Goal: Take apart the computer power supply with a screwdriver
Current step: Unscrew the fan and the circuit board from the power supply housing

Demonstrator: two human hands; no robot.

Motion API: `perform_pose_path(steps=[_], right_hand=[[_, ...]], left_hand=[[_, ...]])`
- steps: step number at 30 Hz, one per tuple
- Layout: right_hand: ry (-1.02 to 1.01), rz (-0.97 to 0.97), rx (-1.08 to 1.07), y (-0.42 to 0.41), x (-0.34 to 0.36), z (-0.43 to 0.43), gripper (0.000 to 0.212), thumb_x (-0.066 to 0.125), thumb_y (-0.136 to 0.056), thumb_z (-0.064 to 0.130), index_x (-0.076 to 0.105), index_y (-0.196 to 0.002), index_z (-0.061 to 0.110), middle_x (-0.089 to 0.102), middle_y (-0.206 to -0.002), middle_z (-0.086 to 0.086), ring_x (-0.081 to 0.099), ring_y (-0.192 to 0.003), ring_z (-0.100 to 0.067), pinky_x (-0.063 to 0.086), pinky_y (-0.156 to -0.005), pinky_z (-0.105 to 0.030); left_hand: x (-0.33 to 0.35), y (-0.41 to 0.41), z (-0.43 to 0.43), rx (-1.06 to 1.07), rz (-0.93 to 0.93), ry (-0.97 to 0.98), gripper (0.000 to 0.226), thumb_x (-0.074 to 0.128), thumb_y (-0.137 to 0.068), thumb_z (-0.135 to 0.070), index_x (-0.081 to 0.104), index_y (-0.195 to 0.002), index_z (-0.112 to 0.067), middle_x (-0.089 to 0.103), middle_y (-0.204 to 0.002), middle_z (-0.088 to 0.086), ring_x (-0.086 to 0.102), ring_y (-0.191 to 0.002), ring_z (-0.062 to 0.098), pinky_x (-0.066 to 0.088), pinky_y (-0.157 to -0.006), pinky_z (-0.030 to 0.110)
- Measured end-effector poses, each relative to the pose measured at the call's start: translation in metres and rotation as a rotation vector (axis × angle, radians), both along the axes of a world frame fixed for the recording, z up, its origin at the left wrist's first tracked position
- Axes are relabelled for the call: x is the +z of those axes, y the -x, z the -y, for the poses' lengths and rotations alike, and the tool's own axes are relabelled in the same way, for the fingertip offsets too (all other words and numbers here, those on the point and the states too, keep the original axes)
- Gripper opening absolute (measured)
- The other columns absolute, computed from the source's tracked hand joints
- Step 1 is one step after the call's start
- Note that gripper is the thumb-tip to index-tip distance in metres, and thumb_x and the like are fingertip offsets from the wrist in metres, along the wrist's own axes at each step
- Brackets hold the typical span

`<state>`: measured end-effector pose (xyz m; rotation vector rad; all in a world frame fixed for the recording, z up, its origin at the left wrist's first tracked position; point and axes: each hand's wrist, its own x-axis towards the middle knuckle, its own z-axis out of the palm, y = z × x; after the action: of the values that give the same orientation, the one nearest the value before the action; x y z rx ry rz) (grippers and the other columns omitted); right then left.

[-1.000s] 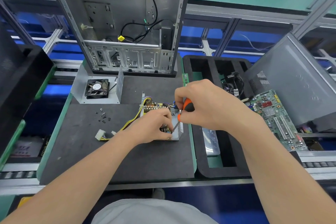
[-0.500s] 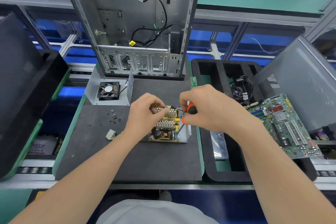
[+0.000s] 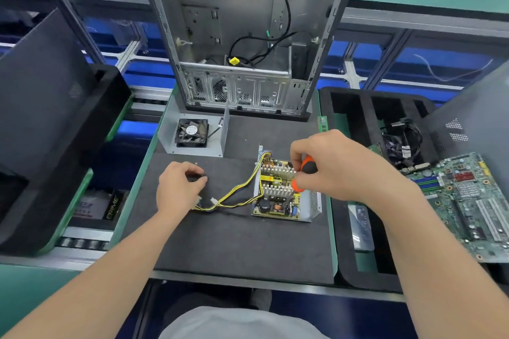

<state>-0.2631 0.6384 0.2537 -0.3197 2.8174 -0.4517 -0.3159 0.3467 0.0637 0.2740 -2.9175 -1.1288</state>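
The opened power supply lies on the black mat, its yellow circuit board and finned heat sinks bare in a low metal tray. Yellow and black cables run left from it to white plugs. My right hand grips an orange and black screwdriver over the board's far half; the tip is hidden. My left hand is on the mat to the left, apart from the supply, thumb and forefinger pinched on a small dark screw among the loose screws.
The supply's grey cover with its black fan sits at the mat's far left. An empty computer case stands behind. A black foam tray with cables and a green motherboard lie on the right. A dark panel leans at left.
My left hand has left the power supply and moved left to the loose screws on the mat. The right hand has stayed over the board with the screwdriver.
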Motion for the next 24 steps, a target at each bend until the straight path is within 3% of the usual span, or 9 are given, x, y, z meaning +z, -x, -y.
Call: perform_pose_path(steps=[10,12,15,17,19,24], right_hand=[[0.011,0.005,-0.024,0.0,0.0,-0.008,0.008,0.071,-0.083,0.025,0.064,-0.082,0.027,0.07,-0.072,0.011,0.065,-0.072,-0.012,0.059,-0.064,-0.041],[0.015,-0.001,-0.024,0.001,-0.001,-0.01,0.007,0.071,-0.083,0.025,0.064,-0.083,0.026,0.07,-0.072,0.01,0.065,-0.073,-0.014,0.059,-0.063,-0.041],[0.025,-0.014,-0.02,0.002,-0.002,-0.013,0.008,0.071,-0.085,0.025,0.064,-0.083,0.028,0.07,-0.072,0.011,0.065,-0.071,-0.011,0.058,-0.062,-0.038],[0.029,-0.035,-0.021,0.002,-0.003,-0.015,0.008,0.072,-0.085,0.027,0.064,-0.082,0.029,0.067,-0.07,0.012,0.061,-0.069,-0.006,0.056,-0.06,-0.036],[0.033,-0.059,-0.03,0.003,-0.003,-0.016,0.009,0.072,-0.084,0.027,0.063,-0.081,0.03,0.064,-0.067,0.014,0.058,-0.068,-0.003,0.054,-0.059,-0.035],[0.053,-0.09,-0.03,0.005,-0.001,-0.017,0.01,0.073,-0.084,0.028,0.063,-0.081,0.03,0.063,-0.069,0.015,0.059,-0.07,-0.005,0.052,-0.059,-0.032]], left_hand=[[-0.007,0.005,-0.006,0.014,0.019,-0.052,0.012,0.083,-0.081,-0.031,0.077,-0.091,-0.033,0.064,-0.102,-0.006,0.066,-0.097,0.013,0.054,-0.088,0.036],[-0.002,0.001,-0.01,0.013,-0.038,-0.063,0.006,0.077,-0.085,-0.033,0.074,-0.089,-0.036,0.063,-0.1,-0.009,0.064,-0.094,0.007,0.054,-0.087,0.031],[0.012,-0.011,-0.021,-0.227,-0.121,-0.195,0.005,0.067,-0.088,-0.042,0.071,-0.089,-0.038,0.068,-0.093,-0.012,0.062,-0.087,0.004,0.043,-0.077,0.01],[0.024,-0.02,-0.029,-0.537,0.116,-0.338,0.026,0.063,-0.087,-0.059,0.067,-0.106,-0.041,0.071,-0.102,-0.016,0.065,-0.092,0.004,0.045,-0.077,0.014],[0.032,-0.023,-0.035,-0.762,0.338,-0.266,0.042,0.064,-0.084,-0.07,0.057,-0.116,-0.044,0.07,-0.106,-0.018,0.066,-0.091,0.0,0.045,-0.074,0.015],[0.033,-0.025,-0.045,-0.743,0.298,-0.095,0.047,0.074,-0.075,-0.073,0.048,-0.101,-0.044,0.062,-0.073,-0.016,0.052,-0.06,0.002,0.04,-0.059,0.024]])
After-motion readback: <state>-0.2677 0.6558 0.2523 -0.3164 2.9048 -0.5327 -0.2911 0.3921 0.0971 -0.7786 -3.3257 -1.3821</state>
